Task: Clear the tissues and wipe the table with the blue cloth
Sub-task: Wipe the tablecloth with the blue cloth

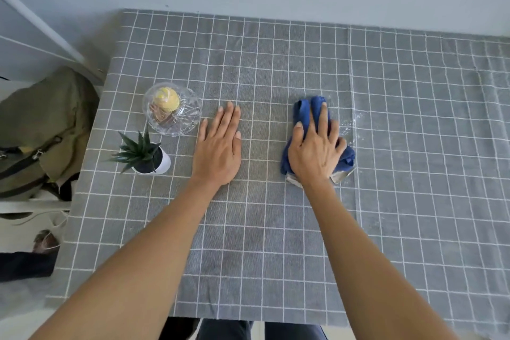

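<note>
My right hand (314,149) presses down on the crumpled blue cloth (303,107) in the middle of the table, fingers spread over it. A greyish edge of the cloth shows under my wrist. Just right of the cloth, a faint white wet or dusty smear (350,127) marks the tablecloth. My left hand (218,146) lies flat on the grey checked tablecloth (276,229), palm down, fingers together, holding nothing. I see no tissues on the table.
A clear glass bowl (190,116) with a yellow item and wrappers stands left of my left hand. In front of the bowl sits a small green plant in a white pot (165,163). An olive bag (47,119) lies beyond the table's left edge. A wall runs along the back.
</note>
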